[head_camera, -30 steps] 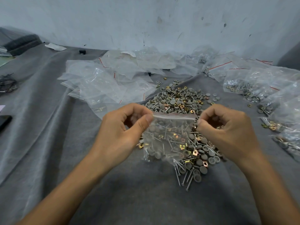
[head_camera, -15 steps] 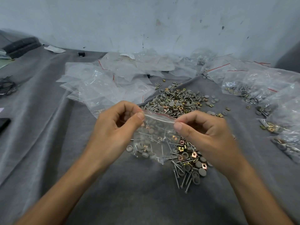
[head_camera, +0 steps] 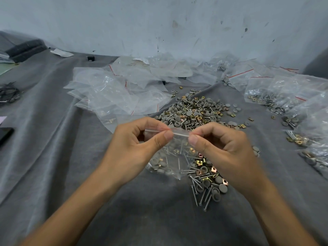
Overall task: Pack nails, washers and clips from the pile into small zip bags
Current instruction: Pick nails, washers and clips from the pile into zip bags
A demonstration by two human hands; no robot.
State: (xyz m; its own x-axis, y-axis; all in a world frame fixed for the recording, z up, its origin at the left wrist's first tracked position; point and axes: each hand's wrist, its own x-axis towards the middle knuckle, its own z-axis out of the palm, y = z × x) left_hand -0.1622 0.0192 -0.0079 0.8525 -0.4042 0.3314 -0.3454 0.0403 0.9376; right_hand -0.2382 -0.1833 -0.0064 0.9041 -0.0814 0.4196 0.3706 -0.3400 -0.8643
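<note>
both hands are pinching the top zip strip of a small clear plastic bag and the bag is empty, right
Not quite. The left hand and the right hand do pinch the top zip strip of the small clear plastic zip bag, but it is not empty: the head view shows thin steel nails, round grey washers and brass-coloured clips lying in its lower part.

Filled zip bag (head_camera: 170,157) pinched at its top between left hand (head_camera: 136,148) and right hand (head_camera: 225,150).

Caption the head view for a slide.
Packing hardware: left hand and right hand pinch the top of a filled zip bag above the pile.
</note>
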